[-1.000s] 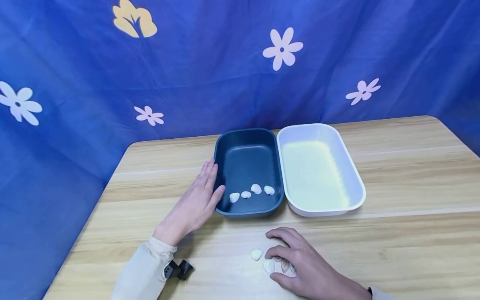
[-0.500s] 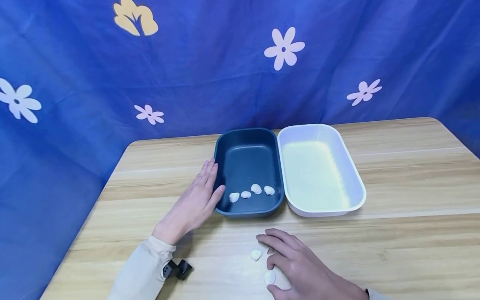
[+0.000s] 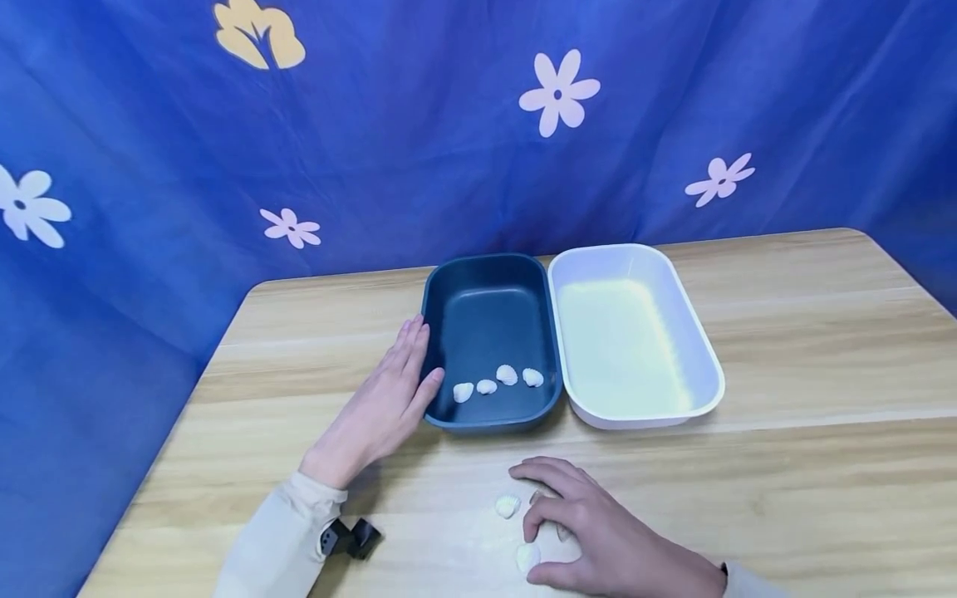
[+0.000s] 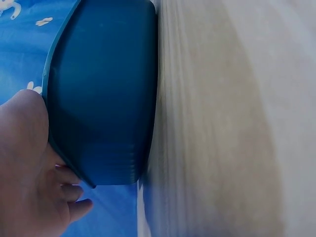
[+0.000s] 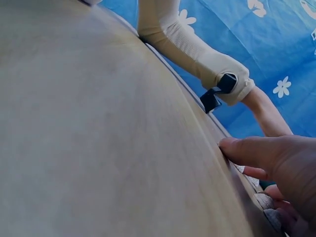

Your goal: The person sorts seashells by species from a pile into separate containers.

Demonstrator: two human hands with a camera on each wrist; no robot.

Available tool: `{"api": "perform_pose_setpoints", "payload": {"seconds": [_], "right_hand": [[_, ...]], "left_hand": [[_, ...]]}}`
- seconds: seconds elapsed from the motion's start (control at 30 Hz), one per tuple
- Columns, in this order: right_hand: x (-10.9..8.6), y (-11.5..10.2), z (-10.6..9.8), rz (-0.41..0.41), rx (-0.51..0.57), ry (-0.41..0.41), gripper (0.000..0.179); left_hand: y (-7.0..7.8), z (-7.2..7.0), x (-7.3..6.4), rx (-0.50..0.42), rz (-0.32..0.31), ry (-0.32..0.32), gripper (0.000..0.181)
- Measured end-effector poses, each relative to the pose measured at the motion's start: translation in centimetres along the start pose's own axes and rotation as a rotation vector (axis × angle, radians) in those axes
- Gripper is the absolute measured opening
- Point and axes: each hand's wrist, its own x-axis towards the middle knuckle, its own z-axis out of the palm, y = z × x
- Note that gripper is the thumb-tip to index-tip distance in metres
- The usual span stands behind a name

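A pale wood-grain table (image 3: 785, 490) stands before a blue floral curtain (image 3: 419, 166). Near the table's far edge, a dark blue, round-cornered rectangular tray (image 3: 489, 328) sits close beside a white tray (image 3: 620, 349) of similar shape. Four small white ribbed seashells (image 3: 506, 375) lie along the dark tray's near end. The person's left hand (image 3: 377, 407), fingers straight, rests against that tray's left rim without clenching it. Nearer the viewer, the right hand (image 3: 594, 527) curves over several loose shells (image 5: 264, 200), partly hiding them. One white shell (image 3: 527, 558) lies between its thumb and index finger; whether pinched or merely touched, I cannot tell. A lone ribbed shell (image 3: 507, 506) lies just beyond. A shell caught only by its thin edge could slip and drop; curled fingers could scatter the neighbouring shells; hard pressure from the left hand could shove both trays sideways.
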Motion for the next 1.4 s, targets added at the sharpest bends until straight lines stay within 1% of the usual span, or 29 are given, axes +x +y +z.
{"api": "perform_pose_setpoints", "payload": {"seconds": [0.07,0.13,0.3,0.37,0.43,0.5,0.57,0.63,0.7,0.8,0.87,0.93,1.0,1.07,1.17,1.27,1.4], "right_hand": [[0.1,0.0,0.1,0.020,0.011,0.005,0.025],[0.1,0.1,0.0,0.002,-0.003,0.004,0.026],[0.2,0.4,-0.3,-0.082,-0.032,-0.016,0.023],[0.2,0.4,-0.4,-0.090,-0.023,-0.023,0.019],[0.2,0.4,-0.5,-0.074,-0.013,-0.030,0.018],[0.1,0.5,-0.5,-0.074,-0.012,-0.023,0.018],[0.2,0.5,-0.5,-0.100,-0.028,0.001,0.019],[0.2,0.6,-0.6,-0.147,-0.058,0.033,0.019],[0.3,0.7,-0.6,-0.213,-0.122,0.064,0.018],[0.4,0.8,-0.6,-0.286,-0.225,0.088,0.018],[0.4,0.9,-0.5,-0.329,-0.294,0.102,0.023],[0.4,1.0,-0.4,-0.341,-0.331,0.114,0.024],[0.4,1.1,-0.2,-0.329,-0.352,0.129,0.022],[0.4,1.2,0.0,-0.285,-0.348,0.143,0.023],[0.3,1.4,0.0,-0.211,-0.309,0.139,0.034],[0.4,1.8,-0.5,-0.158,-0.212,0.095,0.039],[0.3,2.3,-1.5,-0.132,-0.068,-0.018,0.037]], "left_hand": [[0.0,0.0,0.1,-0.003,0.002,-0.001,0.067],[0.0,-0.1,0.2,-0.007,0.003,0.002,0.068],[-0.1,-0.1,0.2,-0.014,-0.006,0.002,0.067],[-0.1,-0.1,0.1,-0.014,-0.009,0.000,0.067],[-0.1,-0.1,0.2,-0.013,-0.007,0.001,0.067],[-0.1,-0.1,0.2,-0.011,-0.005,0.002,0.068],[-0.1,-0.1,0.2,-0.010,-0.002,0.004,0.068],[0.0,-0.1,0.2,-0.012,-0.002,0.003,0.067],[0.0,-0.1,0.2,-0.013,-0.005,0.002,0.068],[-0.1,-0.1,0.2,-0.017,-0.007,0.003,0.067],[-0.1,0.0,0.2,-0.016,-0.006,0.005,0.068],[-0.1,0.1,0.1,-0.020,-0.005,0.006,0.067],[-0.2,0.3,0.1,-0.020,-0.006,0.007,0.067],[-0.2,0.4,0.0,-0.019,-0.006,0.006,0.067],[-0.2,0.4,0.1,-0.015,-0.001,0.012,0.066],[-0.3,0.3,0.4,-0.013,0.007,0.021,0.066],[-0.3,0.2,0.5,-0.009,0.001,0.021,0.066]]}}
